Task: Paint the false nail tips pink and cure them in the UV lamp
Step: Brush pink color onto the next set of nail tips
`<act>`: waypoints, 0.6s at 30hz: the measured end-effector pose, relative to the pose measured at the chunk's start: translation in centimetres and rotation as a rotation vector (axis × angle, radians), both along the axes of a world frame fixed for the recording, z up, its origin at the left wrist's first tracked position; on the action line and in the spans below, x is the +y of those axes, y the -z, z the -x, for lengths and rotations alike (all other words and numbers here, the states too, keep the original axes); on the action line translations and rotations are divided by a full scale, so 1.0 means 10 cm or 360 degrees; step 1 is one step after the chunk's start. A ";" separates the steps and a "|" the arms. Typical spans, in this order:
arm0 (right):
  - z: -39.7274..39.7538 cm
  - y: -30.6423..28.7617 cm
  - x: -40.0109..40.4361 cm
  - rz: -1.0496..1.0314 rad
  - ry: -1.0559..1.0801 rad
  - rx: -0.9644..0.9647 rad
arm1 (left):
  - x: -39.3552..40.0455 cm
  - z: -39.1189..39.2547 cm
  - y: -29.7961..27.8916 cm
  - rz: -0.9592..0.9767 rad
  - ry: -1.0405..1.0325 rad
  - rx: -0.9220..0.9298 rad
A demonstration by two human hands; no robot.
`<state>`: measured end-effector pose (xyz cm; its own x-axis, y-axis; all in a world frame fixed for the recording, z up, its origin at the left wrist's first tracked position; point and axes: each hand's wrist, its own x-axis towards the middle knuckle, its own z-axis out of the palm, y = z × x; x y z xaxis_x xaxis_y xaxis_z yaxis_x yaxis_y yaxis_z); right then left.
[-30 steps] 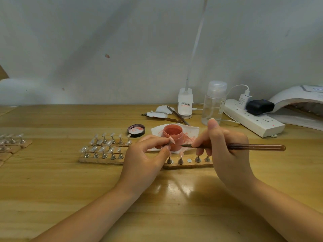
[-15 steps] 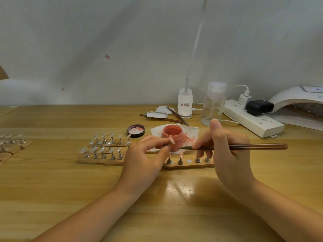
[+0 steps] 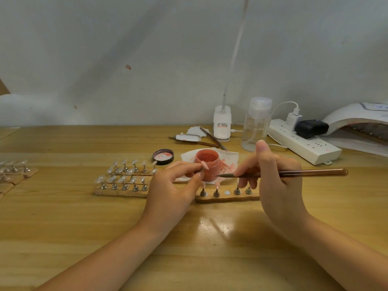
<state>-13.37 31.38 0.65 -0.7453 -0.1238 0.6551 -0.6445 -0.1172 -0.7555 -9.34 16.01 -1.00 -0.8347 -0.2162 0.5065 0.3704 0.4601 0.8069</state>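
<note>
Half the UV lamp (image 3: 357,120) is cut off at right.

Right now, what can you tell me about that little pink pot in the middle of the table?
The small round pink pot of nail colour stands upright and open on a white paper sheet smeared with pink, behind the cork strip of metal nail stands. Its rim and inside are coated with pink colour. Its dark round lid lies apart to its left, inside up. The left hand holds a pink nail tip in front of it, the thin brush pointing at it.
</note>
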 end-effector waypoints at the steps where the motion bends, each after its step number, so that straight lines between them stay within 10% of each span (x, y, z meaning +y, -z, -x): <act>1: 0.00 0.00 0.00 0.0038 0.0028 -0.0068 | 0.00 0.00 0.00 -0.0004 -0.0008 0.0011; 18: 0.00 0.07 -0.01 0.0043 0.0079 -0.0032 | 0.00 -0.01 -0.01 -0.0078 0.0057 0.0067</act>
<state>-13.37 31.31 -0.09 -0.7633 -0.0689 0.6423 -0.6346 -0.1058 -0.7655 -9.23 16.01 -0.87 -0.8206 -0.2116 0.5309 0.4201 0.4064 0.8114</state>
